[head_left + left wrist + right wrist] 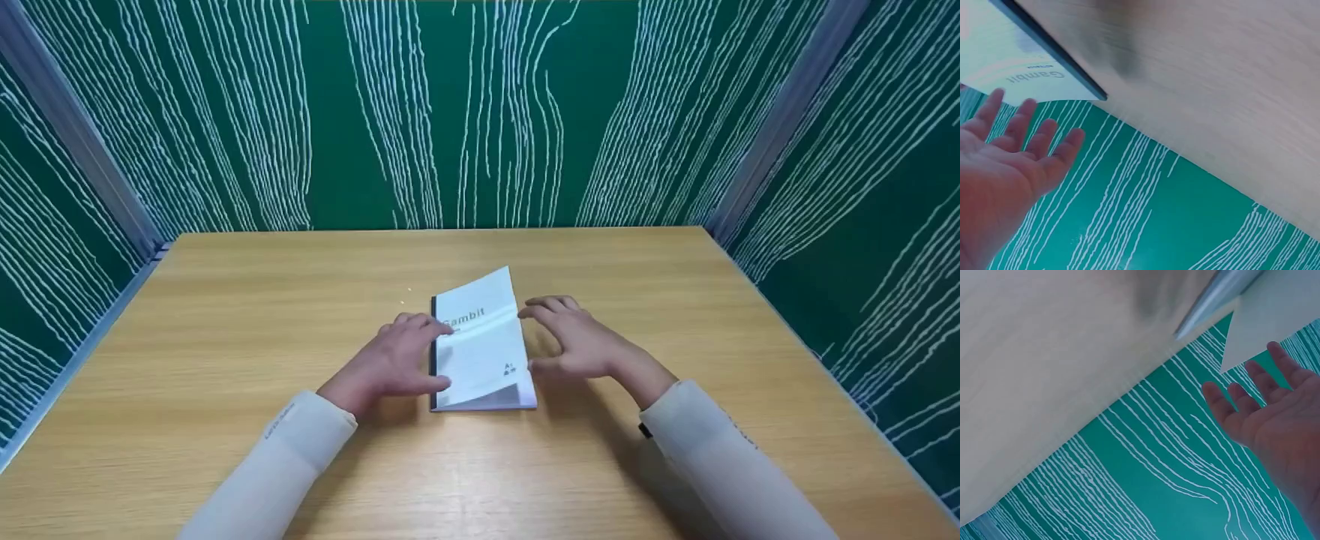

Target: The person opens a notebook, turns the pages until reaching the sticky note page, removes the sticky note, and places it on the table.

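Observation:
A notebook (pixel 480 345) with a white cover printed "Gambit" and a dark spine lies on the table in front of me. Its cover stands partly raised along the right side, so the pages show beneath at the near right corner. My left hand (pixel 394 356) is at the spine side, with thumb and fingertips over the cover's left edge; whether they touch it is unclear. By the cover's right edge is my right hand (pixel 581 337), fingers spread and slightly bent. In the right wrist view, the lifted cover (pixel 1275 320) rises beyond the fingers.
The wooden table (pixel 225 322) runs back to a green wall (pixel 480 112) with white wavy lines. Similar panels flank it, joined by grey posts (pixel 780 112). Tiny pale specks lie on the tabletop behind the left hand.

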### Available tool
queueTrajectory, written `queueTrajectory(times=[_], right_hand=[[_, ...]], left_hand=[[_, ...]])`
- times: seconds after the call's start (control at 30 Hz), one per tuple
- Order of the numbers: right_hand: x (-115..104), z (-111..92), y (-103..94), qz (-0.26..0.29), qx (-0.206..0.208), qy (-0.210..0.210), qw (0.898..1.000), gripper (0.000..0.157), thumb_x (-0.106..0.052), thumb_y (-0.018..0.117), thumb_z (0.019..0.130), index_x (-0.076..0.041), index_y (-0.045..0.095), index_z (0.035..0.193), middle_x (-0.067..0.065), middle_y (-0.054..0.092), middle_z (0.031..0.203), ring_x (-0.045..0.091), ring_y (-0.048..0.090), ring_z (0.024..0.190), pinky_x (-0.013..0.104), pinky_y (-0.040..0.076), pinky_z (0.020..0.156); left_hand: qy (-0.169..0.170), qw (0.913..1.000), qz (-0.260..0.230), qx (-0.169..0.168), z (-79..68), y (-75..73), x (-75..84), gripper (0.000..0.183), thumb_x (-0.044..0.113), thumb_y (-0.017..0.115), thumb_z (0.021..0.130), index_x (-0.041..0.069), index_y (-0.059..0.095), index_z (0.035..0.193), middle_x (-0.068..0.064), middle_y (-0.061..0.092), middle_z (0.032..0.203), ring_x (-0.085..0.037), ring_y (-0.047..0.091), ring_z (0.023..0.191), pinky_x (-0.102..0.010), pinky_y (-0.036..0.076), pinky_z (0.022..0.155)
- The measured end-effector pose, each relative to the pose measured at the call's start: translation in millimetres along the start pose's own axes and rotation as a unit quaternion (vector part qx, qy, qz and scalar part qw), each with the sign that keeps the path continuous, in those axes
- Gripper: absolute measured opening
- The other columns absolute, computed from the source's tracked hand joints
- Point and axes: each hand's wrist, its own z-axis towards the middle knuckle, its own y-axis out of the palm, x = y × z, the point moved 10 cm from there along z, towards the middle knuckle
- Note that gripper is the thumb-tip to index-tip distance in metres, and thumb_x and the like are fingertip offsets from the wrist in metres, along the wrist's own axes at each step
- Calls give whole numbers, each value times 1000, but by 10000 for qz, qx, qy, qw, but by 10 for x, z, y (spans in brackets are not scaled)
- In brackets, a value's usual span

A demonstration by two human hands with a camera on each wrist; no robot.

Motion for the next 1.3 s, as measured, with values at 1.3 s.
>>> queueTrajectory(times=[1.3], right_hand=[[10, 35, 235, -164, -647, 498, 9965, 79, -51, 67, 79, -27, 37, 147, 3, 31, 157, 34, 19, 147, 65, 20, 112]], left_hand=[[1429, 9787, -237, 1457, -161, -551, 266, 84, 54, 75, 71, 32, 41, 144, 15, 37, 153, -9, 42, 137, -45, 35, 112]])
